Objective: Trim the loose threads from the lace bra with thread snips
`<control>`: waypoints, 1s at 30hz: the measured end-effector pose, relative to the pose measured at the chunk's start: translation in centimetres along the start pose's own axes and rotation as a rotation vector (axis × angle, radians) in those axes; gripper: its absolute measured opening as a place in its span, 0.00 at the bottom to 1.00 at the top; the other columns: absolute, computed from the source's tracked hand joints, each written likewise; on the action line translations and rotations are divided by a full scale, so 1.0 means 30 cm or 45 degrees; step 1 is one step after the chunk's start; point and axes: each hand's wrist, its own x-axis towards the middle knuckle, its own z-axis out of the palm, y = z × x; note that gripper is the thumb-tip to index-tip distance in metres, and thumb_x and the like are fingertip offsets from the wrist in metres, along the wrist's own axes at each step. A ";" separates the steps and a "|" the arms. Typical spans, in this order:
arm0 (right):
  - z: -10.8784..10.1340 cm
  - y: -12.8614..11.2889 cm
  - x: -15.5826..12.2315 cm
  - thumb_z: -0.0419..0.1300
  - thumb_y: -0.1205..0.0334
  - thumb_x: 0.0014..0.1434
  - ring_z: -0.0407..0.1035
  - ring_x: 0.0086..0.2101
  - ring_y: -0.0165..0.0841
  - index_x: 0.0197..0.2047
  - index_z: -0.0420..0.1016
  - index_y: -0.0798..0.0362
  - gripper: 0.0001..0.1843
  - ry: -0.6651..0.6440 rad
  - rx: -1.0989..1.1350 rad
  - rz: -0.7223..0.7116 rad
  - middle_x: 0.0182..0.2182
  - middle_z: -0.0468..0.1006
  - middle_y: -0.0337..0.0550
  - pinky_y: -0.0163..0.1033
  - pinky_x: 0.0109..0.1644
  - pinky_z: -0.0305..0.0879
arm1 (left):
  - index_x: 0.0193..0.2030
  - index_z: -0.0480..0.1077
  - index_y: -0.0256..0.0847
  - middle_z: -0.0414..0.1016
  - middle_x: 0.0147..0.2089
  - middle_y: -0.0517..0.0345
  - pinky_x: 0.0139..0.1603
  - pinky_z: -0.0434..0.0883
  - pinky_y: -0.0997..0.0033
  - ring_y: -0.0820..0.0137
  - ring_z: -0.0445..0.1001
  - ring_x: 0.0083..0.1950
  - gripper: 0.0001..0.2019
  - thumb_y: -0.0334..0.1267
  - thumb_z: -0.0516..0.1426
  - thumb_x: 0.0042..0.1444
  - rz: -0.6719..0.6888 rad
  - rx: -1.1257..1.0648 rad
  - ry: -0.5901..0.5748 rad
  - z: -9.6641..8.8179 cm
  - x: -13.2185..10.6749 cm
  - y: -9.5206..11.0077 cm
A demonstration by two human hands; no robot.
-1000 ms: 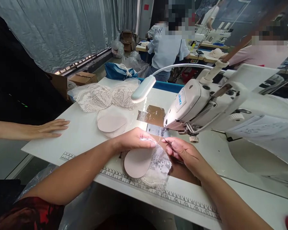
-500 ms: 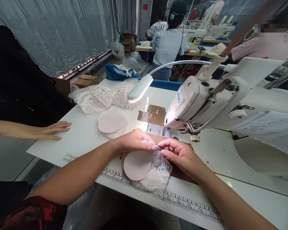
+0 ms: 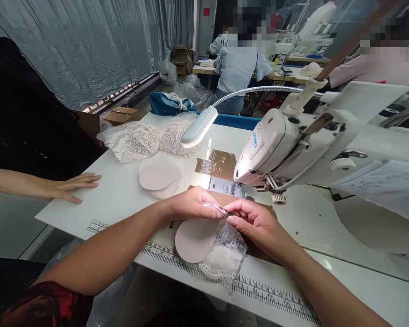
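A person sits at a white sewing table (image 3: 122, 190), seen from a camera on their head. Both bare hands meet just in front of the sewing machine (image 3: 293, 141). The left hand (image 3: 190, 204) is closed in a pinch on the top edge of a piece of white lace (image 3: 224, 254), which lies with a smooth beige pad (image 3: 194, 238) on the near edge of the table, over a printed ruler (image 3: 265, 290). The right hand (image 3: 255, 218) pinches the same lace edge from the other side, fingertips touching the left hand's; something thin and shiny, perhaps a small tool or clear strip, shows between them, too small to tell. The needle area (image 3: 236, 185) sits just beyond the fingers, lit by a gooseneck lamp (image 3: 199, 127). Further back on the table lie more beige pads (image 3: 158, 175) and a heap of lace pieces (image 3: 139, 138). At far left, another person's hand (image 3: 71, 186) rests flat on the table corner, well apart from the work. Other people sit at machines in the background. Risks, as a judgement: the fingertips are near the needle, so starting the machine with the hands this near could catch a finger; the lace hangs partly over the table edge and could slide off or shift away from the pad if the pinch loosens.
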 end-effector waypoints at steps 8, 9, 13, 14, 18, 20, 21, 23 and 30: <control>0.011 -0.001 0.011 0.56 0.53 0.61 0.70 0.36 0.34 0.38 0.74 0.52 0.11 0.096 0.052 -0.013 0.35 0.77 0.42 0.37 0.40 0.65 | 0.37 0.76 0.34 0.71 0.31 0.58 0.32 0.62 0.76 0.76 0.65 0.32 0.13 0.43 0.63 0.50 -0.020 -0.004 -0.037 -0.006 -0.007 0.004; 0.006 0.003 0.011 0.57 0.53 0.61 0.70 0.36 0.35 0.38 0.74 0.52 0.12 0.107 0.069 0.008 0.35 0.77 0.42 0.38 0.40 0.66 | 0.40 0.76 0.35 0.72 0.34 0.56 0.35 0.64 0.75 0.75 0.67 0.34 0.14 0.42 0.63 0.50 -0.022 0.022 -0.054 -0.012 -0.008 0.004; -0.018 0.025 0.010 0.59 0.51 0.58 0.71 0.39 0.38 0.41 0.74 0.52 0.14 0.090 0.075 0.079 0.38 0.77 0.45 0.41 0.42 0.67 | 0.37 0.75 0.34 0.72 0.32 0.56 0.32 0.64 0.75 0.74 0.68 0.32 0.14 0.43 0.64 0.49 -0.076 0.083 -0.033 -0.029 -0.015 0.004; -0.022 0.031 0.010 0.60 0.51 0.57 0.71 0.39 0.38 0.41 0.74 0.52 0.15 0.057 0.083 0.083 0.39 0.77 0.45 0.41 0.42 0.68 | 0.35 0.75 0.34 0.71 0.30 0.57 0.31 0.64 0.75 0.75 0.67 0.30 0.14 0.44 0.64 0.49 -0.091 0.076 -0.011 -0.031 -0.015 0.004; -0.027 0.041 0.011 0.60 0.51 0.57 0.71 0.39 0.38 0.42 0.74 0.53 0.15 -0.030 0.089 0.079 0.40 0.77 0.47 0.41 0.40 0.68 | 0.35 0.75 0.33 0.68 0.28 0.58 0.29 0.62 0.75 0.75 0.64 0.28 0.16 0.47 0.64 0.48 -0.096 0.075 0.002 -0.027 -0.010 0.001; -0.024 0.039 0.011 0.59 0.51 0.58 0.71 0.39 0.38 0.41 0.75 0.53 0.15 -0.045 0.038 0.056 0.39 0.77 0.47 0.41 0.40 0.68 | 0.31 0.73 0.33 0.64 0.25 0.60 0.27 0.59 0.76 0.77 0.61 0.27 0.17 0.49 0.63 0.48 -0.082 0.098 -0.039 -0.020 -0.006 0.002; -0.022 0.036 0.012 0.59 0.51 0.58 0.71 0.38 0.38 0.41 0.75 0.52 0.14 -0.059 0.000 0.036 0.39 0.77 0.46 0.40 0.40 0.68 | 0.28 0.72 0.33 0.61 0.23 0.62 0.25 0.56 0.76 0.78 0.58 0.25 0.18 0.50 0.63 0.48 -0.077 0.109 -0.063 -0.016 -0.004 0.003; -0.018 0.030 0.012 0.58 0.52 0.59 0.70 0.38 0.36 0.41 0.76 0.51 0.13 -0.081 -0.062 -0.011 0.38 0.76 0.45 0.39 0.41 0.66 | 0.24 0.68 0.33 0.54 0.21 0.64 0.23 0.49 0.76 0.80 0.52 0.24 0.21 0.52 0.63 0.47 -0.067 0.131 -0.104 -0.009 0.000 0.004; 0.001 0.017 0.015 0.56 0.54 0.62 0.69 0.38 0.35 0.41 0.75 0.50 0.11 -0.088 -0.057 -0.073 0.38 0.76 0.42 0.38 0.41 0.65 | 0.20 0.60 0.35 0.49 0.21 0.66 0.22 0.44 0.75 0.80 0.48 0.23 0.24 0.53 0.63 0.46 -0.083 0.131 -0.117 -0.001 0.006 0.003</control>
